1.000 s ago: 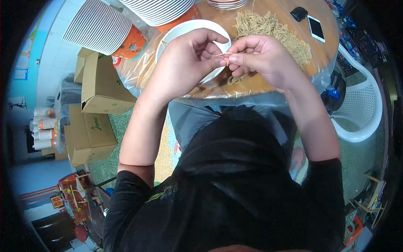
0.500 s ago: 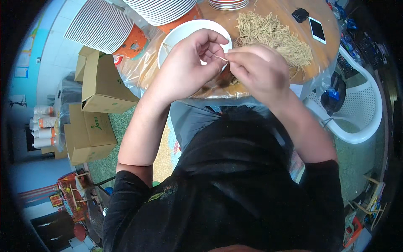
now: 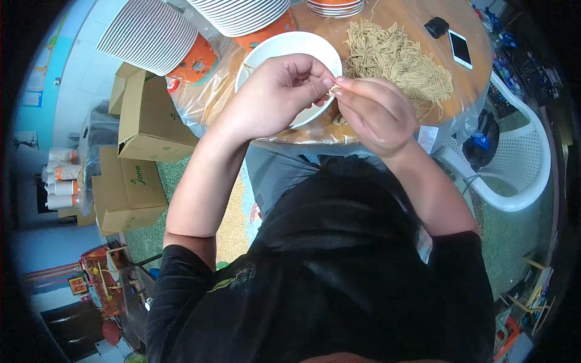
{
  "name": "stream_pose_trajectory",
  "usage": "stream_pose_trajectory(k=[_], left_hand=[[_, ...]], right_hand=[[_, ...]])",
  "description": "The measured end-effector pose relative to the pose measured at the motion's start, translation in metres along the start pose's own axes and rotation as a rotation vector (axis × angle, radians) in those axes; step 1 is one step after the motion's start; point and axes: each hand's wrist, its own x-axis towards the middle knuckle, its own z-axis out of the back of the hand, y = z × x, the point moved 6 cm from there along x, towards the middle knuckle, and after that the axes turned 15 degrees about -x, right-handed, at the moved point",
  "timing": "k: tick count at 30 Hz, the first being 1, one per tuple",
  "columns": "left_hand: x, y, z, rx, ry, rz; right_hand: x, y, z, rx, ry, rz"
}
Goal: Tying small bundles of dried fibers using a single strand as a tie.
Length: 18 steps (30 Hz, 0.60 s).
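Observation:
My left hand [image 3: 269, 100] is over a white bowl [image 3: 296, 41], thumb and index finger pinched together. Against it, the fingertips of my right hand [image 3: 380, 115] are pinched too, just off the bowl's right rim. Between both sets of fingertips is a small piece of pale string [image 3: 332, 91], mostly covered by the fingers. A thin strand lies inside the bowl on its left side. To the right of the bowl, a heap of tangled beige string [image 3: 399, 66] spreads over the table, beyond my right hand.
Tall stacks of white-rimmed orange paper tubs [image 3: 196, 59] stand at the table's far left. At the far right lie a phone [image 3: 460, 49] and a small black object [image 3: 436, 26]. Cardboard boxes [image 3: 160, 136] sit on the left; a white plastic chair [image 3: 535, 172] is on the right.
My left fingers, curled loosely apart before, have closed into a pinch beside the right fingertips. Less of the string shows now. The whole view has shifted slightly.

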Motion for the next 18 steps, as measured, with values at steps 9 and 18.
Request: stream_pose_trajectory(k=[9, 18], left_hand=[[-0.007, -0.006, 0.003, 0.52, -0.169, 0.058], [-0.044, -0.015, -0.005, 0.25, -0.013, -0.013]], right_hand=[[0.002, 0.014, 0.014, 0.079, 0.074, -0.162], [-0.023, 0.001, 0.002, 0.541, 0.027, -0.839]])
